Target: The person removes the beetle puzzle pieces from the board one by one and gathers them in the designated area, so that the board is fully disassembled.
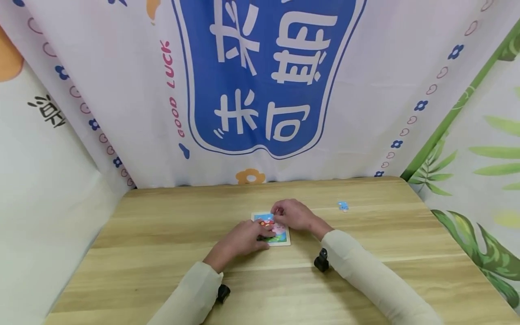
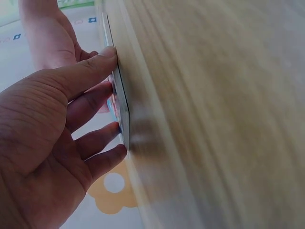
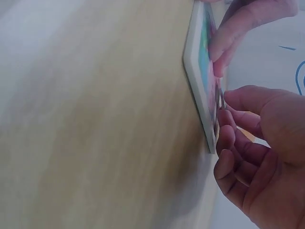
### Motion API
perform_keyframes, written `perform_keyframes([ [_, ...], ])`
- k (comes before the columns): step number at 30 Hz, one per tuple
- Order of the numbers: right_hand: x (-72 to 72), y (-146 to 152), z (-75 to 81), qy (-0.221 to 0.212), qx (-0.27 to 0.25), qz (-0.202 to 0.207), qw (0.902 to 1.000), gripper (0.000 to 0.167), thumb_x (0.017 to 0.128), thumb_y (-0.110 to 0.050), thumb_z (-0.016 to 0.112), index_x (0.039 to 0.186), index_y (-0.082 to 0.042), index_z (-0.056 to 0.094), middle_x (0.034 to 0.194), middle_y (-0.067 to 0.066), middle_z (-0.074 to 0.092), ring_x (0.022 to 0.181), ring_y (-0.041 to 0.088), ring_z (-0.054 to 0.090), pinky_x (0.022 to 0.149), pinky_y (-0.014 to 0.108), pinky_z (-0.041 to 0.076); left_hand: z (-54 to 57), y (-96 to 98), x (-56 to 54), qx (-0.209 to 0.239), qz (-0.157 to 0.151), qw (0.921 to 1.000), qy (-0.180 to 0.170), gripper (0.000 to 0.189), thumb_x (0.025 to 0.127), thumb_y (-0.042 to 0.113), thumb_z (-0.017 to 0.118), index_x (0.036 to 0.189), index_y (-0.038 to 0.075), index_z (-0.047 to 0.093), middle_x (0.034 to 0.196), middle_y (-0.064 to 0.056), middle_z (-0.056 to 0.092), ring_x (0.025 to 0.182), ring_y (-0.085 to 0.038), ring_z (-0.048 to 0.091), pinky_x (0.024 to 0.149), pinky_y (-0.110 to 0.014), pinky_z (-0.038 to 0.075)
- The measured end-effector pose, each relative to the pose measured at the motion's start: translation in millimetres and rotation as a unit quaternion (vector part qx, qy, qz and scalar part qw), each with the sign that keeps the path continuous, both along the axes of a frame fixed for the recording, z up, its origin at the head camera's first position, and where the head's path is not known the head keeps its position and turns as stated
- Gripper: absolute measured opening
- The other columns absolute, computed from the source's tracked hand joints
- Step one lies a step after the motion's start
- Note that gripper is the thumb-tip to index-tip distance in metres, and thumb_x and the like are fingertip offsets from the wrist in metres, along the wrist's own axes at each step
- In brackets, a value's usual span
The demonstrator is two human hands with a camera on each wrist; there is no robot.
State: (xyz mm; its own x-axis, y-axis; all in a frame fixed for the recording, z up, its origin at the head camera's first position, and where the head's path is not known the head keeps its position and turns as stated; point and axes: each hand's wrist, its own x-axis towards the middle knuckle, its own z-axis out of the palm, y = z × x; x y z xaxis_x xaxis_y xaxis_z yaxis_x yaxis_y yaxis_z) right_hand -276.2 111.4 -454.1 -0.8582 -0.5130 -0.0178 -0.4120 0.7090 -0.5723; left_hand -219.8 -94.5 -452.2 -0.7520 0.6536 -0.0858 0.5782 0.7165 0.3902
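A small jigsaw puzzle [image 1: 281,238] in a pale frame lies flat on the table, with a pink cartoon pig and blue and green areas in its picture. Across its left side rests my left hand [image 1: 246,238], its fingers touching the face and edge and its thumb at the near edge in the left wrist view. My right hand [image 1: 295,214] is over the far right corner. In the right wrist view, its thumb and forefinger pinch a thin puzzle piece [image 3: 220,98] against the puzzle's surface. The fingers largely hide that piece.
A loose blue puzzle piece [image 1: 343,206] lies to the right, towards the back of the wooden table [image 1: 162,234]. Behind the table hangs a white curtain [image 1: 138,113] with a blue printed panel. Leaf-patterned cloth [image 1: 483,243] lines the right side.
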Motion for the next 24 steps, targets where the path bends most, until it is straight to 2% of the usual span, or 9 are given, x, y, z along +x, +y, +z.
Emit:
perform_keyframes([
  [3, -0.3, -2.6, -3.5, 0.003, 0.006, 0.004, 1.0000, 0.009, 0.097, -0.014, 0.071, 0.105, -0.012, 0.074, 0.089, -0.007, 0.067, 0.082, 0.011, 0.060, 0.081, 0.034, 0.052, -1.4, -2.3, 2.0, 0.003, 0.000, 1.0000, 0.000, 0.037, 0.095, 0.028, 0.078, 0.130, 0.019, 0.073, 0.135, 0.005, 0.065, 0.130, -0.021, 0.056, 0.103, -0.047, 0.048],
  [6, 0.6, -1.9, -4.6, 0.004, 0.006, -0.011, 0.9999, 0.006, 0.096, -0.014, 0.073, 0.102, -0.014, 0.073, 0.086, -0.008, 0.066, 0.080, 0.011, 0.059, 0.079, 0.033, 0.052, -2.7, -1.2, 1.9, 0.011, -0.005, 0.9999, 0.004, 0.038, 0.095, 0.029, 0.078, 0.131, 0.019, 0.073, 0.133, 0.007, 0.066, 0.130, -0.019, 0.057, 0.103, -0.045, 0.048],
  [10, 1.0, -0.8, -2.8, 0.000, -0.006, -0.019, 0.9998, 0.006, 0.094, -0.012, 0.074, 0.100, -0.013, 0.072, 0.083, -0.008, 0.065, 0.078, 0.011, 0.059, 0.077, 0.033, 0.051, -3.4, 0.9, 1.4, 0.014, -0.004, 0.9999, 0.001, 0.037, 0.095, 0.028, 0.078, 0.130, 0.019, 0.073, 0.132, 0.007, 0.066, 0.129, -0.019, 0.057, 0.103, -0.045, 0.048],
  [17, -0.4, -1.7, 2.9, 0.002, 0.003, -0.016, 0.9999, 0.007, 0.094, -0.015, 0.075, 0.100, -0.016, 0.073, 0.085, -0.009, 0.066, 0.078, 0.010, 0.060, 0.077, 0.033, 0.051, -0.6, -0.2, 1.7, 0.014, -0.001, 0.9999, -0.001, 0.037, 0.094, 0.027, 0.078, 0.130, 0.018, 0.073, 0.132, 0.005, 0.067, 0.127, -0.019, 0.059, 0.103, -0.044, 0.049],
  [24, -2.6, 0.1, 3.1, -0.003, -0.034, -0.022, 0.9992, 0.004, 0.093, -0.014, 0.076, 0.094, -0.016, 0.073, 0.085, -0.009, 0.067, 0.081, 0.011, 0.061, 0.080, 0.035, 0.051, 2.2, -2.0, 1.9, 0.004, -0.007, 0.9999, 0.008, 0.038, 0.095, 0.028, 0.077, 0.131, 0.017, 0.072, 0.141, -0.002, 0.061, 0.126, -0.025, 0.059, 0.102, -0.046, 0.049],
])
